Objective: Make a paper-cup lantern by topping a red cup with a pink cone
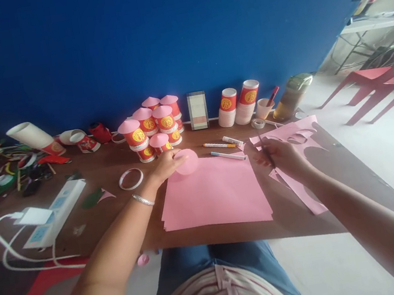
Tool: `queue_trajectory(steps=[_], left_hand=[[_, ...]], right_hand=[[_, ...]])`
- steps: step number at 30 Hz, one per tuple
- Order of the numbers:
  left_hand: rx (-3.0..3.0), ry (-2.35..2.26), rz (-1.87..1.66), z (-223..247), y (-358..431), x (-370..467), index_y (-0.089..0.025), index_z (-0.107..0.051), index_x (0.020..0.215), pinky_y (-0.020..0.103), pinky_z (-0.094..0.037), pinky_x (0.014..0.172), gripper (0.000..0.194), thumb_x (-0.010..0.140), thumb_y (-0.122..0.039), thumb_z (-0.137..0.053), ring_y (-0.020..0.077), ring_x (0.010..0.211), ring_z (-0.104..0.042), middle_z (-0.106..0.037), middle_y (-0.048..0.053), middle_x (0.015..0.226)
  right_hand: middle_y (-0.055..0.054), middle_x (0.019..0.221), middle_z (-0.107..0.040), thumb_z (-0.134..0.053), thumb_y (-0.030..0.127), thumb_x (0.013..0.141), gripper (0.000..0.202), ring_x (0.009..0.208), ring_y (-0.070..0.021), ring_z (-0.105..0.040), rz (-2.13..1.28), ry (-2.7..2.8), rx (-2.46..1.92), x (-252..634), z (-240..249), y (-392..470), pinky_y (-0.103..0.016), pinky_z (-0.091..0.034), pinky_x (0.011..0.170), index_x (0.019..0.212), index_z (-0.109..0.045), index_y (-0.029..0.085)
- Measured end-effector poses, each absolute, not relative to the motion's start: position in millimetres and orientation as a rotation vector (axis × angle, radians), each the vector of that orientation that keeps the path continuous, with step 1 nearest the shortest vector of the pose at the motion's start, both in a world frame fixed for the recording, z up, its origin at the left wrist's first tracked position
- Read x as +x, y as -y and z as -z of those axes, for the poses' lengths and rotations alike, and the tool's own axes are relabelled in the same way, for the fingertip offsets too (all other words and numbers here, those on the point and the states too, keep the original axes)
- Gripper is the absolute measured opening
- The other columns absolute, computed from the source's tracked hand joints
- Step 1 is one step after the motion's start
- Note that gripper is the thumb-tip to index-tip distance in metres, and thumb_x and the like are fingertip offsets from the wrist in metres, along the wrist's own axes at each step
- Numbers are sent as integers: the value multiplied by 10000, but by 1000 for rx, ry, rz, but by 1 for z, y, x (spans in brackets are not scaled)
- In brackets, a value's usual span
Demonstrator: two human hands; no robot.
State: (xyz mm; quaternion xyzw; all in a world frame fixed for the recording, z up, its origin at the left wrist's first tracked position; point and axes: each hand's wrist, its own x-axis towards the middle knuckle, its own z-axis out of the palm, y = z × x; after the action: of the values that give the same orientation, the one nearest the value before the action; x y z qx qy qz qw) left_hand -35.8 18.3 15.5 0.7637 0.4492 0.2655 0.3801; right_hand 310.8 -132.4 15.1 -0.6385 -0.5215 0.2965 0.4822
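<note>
My left hand (168,165) pinches a round pink paper disc (187,163) above the top left corner of a stack of pink paper (215,194). My right hand (281,155) grips dark scissors (266,150), tilted and held over cut pink scraps (305,192) at the right. The disc and the scissors are well apart. Just beyond the paper lie an orange marker (219,145), a white marker (232,141) and a blue marker (228,156). Behind my left hand stand several red cups with pink cone tops (146,120).
A roll of tape (131,179) and a power strip (56,213) with white cables lie left. Stacked cups (228,107), a small cup with a red pen (263,108) and a jar (292,97) stand back right. Red stools (370,82) are beyond the table.
</note>
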Motion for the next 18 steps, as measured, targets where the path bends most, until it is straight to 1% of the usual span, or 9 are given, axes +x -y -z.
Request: queue_trajectory(steps=[2,4,6,8,10,13,15,18], left_hand=[[1993,-1101,-733,-26,-20,-32,-154,-720,813,277,-505,753,397,827,-551,-737,191,829,-619,-696,16,825],[2062,-1012,-878,-37,-18,-25,-163,-765,921,308,-539,860,335,868,-493,-746,207,919,-665,-737,39,928],[2207,-837,-1100,-45,-14,-19,-190,-788,946,336,-554,946,203,911,-385,-741,208,998,-689,-743,57,1008],[2412,-644,-1273,-47,-8,-14,-234,-801,955,363,-559,1002,82,937,-256,-724,202,1074,-685,-733,62,1093],[2607,-528,-1321,-42,-4,-12,-275,-803,970,383,-574,997,157,938,-155,-707,206,1134,-664,-715,62,1151],[2781,-462,-1267,-26,-4,-11,-304,-800,997,424,-586,1000,281,924,-66,-669,220,1172,-641,-705,66,1183],[2818,-470,-1271,-14,-9,-10,-306,-798,997,449,-584,1014,301,929,-59,-642,219,1132,-647,-714,66,1138],[2838,-514,-1250,2,-18,-6,-300,-785,1025,464,-577,1031,268,951,-102,-620,219,1085,-656,-719,64,1070]], right_hand=[[-55,761,-755,-885,593,699,572,635,-195,-691,-948,1173,-1399,284,-20,118,-313,-554,561,1060,-712,184],[-86,824,-773,-836,652,778,563,659,-174,-691,-1115,1142,-1275,257,-28,106,-291,-563,574,1042,-702,174],[-87,869,-771,-801,709,800,572,698,-167,-691,-1223,1124,-1155,233,-33,96,-269,-559,573,996,-690,183],[-53,864,-732,-794,725,796,568,769,-171,-696,-1291,1100,-1055,214,-35,87,-264,-572,608,968,-676,197],[-7,820,-668,-856,672,739,542,764,-155,-660,-1324,1034,-998,203,-32,79,-258,-566,620,930,-654,207],[41,771,-610,-933,546,634,542,675,-122,-584,-1332,932,-997,199,-20,69,-255,-526,593,944,-636,215],[53,729,-606,-934,487,617,529,628,-113,-561,-1343,920,-1027,202,-10,66,-258,-495,579,948,-628,210],[61,666,-607,-913,457,639,499,582,-115,-561,-1358,939,-1069,209,4,64,-264,-466,576,953,-617,205]])
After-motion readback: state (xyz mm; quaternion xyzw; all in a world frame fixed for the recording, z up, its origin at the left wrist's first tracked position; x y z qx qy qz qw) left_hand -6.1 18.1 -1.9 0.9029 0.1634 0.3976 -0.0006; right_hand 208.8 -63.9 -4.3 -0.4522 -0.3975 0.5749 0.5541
